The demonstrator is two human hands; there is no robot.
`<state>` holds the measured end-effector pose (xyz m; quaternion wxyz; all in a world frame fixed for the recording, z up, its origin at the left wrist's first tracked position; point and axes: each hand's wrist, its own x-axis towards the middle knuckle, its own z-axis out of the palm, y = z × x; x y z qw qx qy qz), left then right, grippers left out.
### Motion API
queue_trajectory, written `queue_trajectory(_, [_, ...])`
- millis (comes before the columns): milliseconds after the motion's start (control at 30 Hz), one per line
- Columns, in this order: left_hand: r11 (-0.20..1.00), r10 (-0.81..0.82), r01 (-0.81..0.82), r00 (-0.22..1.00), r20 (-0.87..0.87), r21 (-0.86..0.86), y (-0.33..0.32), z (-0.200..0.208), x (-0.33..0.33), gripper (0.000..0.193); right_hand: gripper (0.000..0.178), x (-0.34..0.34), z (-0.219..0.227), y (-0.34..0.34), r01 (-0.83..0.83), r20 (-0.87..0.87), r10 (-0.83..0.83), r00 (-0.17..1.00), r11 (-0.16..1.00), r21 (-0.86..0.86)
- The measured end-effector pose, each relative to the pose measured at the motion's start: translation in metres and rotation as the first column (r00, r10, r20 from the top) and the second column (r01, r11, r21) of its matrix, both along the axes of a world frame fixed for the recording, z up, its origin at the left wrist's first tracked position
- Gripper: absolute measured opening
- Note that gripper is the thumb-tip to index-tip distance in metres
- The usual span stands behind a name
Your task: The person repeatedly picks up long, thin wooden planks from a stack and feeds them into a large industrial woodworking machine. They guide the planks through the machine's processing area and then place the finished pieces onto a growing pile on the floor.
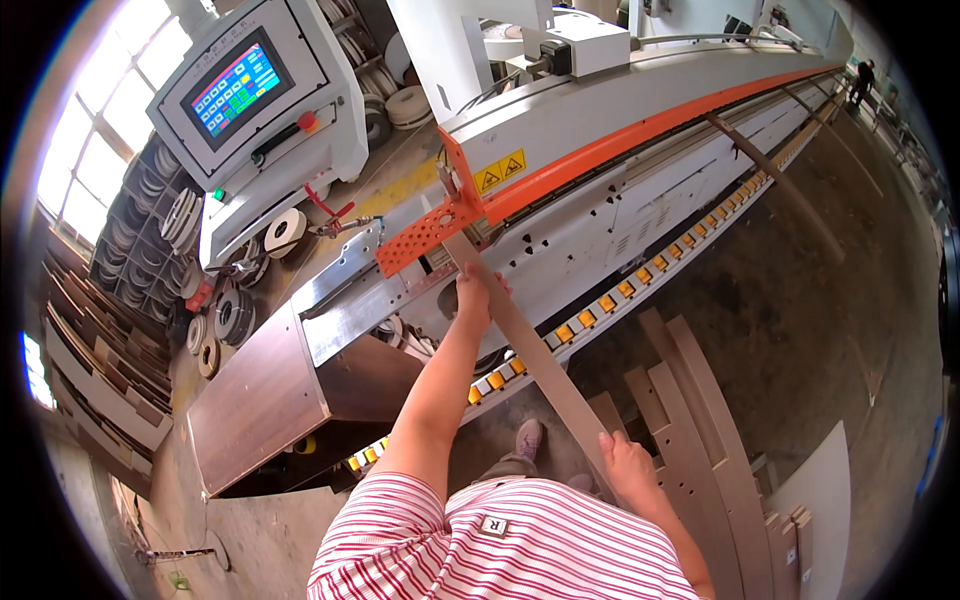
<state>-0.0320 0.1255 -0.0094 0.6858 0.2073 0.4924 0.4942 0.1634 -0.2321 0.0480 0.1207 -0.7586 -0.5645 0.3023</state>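
Observation:
Both my hands are on a long, narrow brown board [540,365] that slants from the machine down toward my body. My left hand [476,294] grips it near its far end, fingers wrapped over the edges. That end reaches under the orange perforated guard [430,237] of the long edge-banding machine [640,215], where its tip is partly hidden. Closer to me, my right hand [628,466] is closed round the board's near part, thumb on top. The board's lowest end is hidden behind my striped shirt.
A row of yellow rollers [607,303] lines the machine's near side. Stacked brown panels [700,450] stand to my right. A control console [250,100] with a lit screen is at the far left, near coiled edging rolls [286,232]. A brown cabinet-like box [260,400] sits left.

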Motion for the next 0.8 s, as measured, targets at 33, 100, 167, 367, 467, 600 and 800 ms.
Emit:
queue_trajectory(33, [1.0, -0.005, 0.005, 1.0, -0.017, -0.002, 0.001, -0.001, -0.001, 0.038, 0.052, 0.0, 0.0, 0.001, -0.002, -0.006, 0.002, 1.0, 1.0, -0.006])
queue_trajectory(100, [1.0, -0.015, 0.015, 0.999, -0.05, -0.003, 0.004, -0.001, -0.001, 0.038, 0.052, 0.0, -0.001, 0.002, -0.006, -0.015, 0.006, 1.0, 1.0, -0.017])
queue_trajectory(167, [1.0, -0.002, 0.002, 0.998, -0.067, -0.01, 0.004, 0.0, 0.001, 0.038, 0.052, 0.002, 0.0, 0.003, -0.013, -0.02, 0.012, 1.0, 1.0, -0.026])
queue_trajectory(367, [1.0, 0.01, -0.011, 0.996, -0.084, -0.005, 0.004, 0.014, 0.023, 0.044, 0.052, 0.016, -0.003, 0.01, 0.02, -0.006, -0.02, 1.0, 0.999, -0.036])
queue_trajectory(467, [1.0, 0.003, -0.003, 0.997, -0.08, 0.002, 0.013, 0.007, 0.035, 0.04, 0.051, 0.032, -0.006, 0.016, -0.004, 0.015, 0.004, 1.0, 1.0, -0.009])
queue_trajectory(600, [1.0, -0.017, 0.016, 0.992, -0.121, -0.007, 0.025, 0.011, 0.091, 0.046, 0.051, 0.068, -0.01, 0.021, 0.045, 0.062, -0.047, 0.997, 0.998, 0.037])
queue_trajectory(800, [0.877, -0.323, 0.271, 0.944, 0.07, 0.397, 0.08, -0.062, 0.084, 0.055, 0.031, 0.106, -0.006, 0.038, 0.106, 0.079, -0.116, 0.99, 0.987, 0.118])
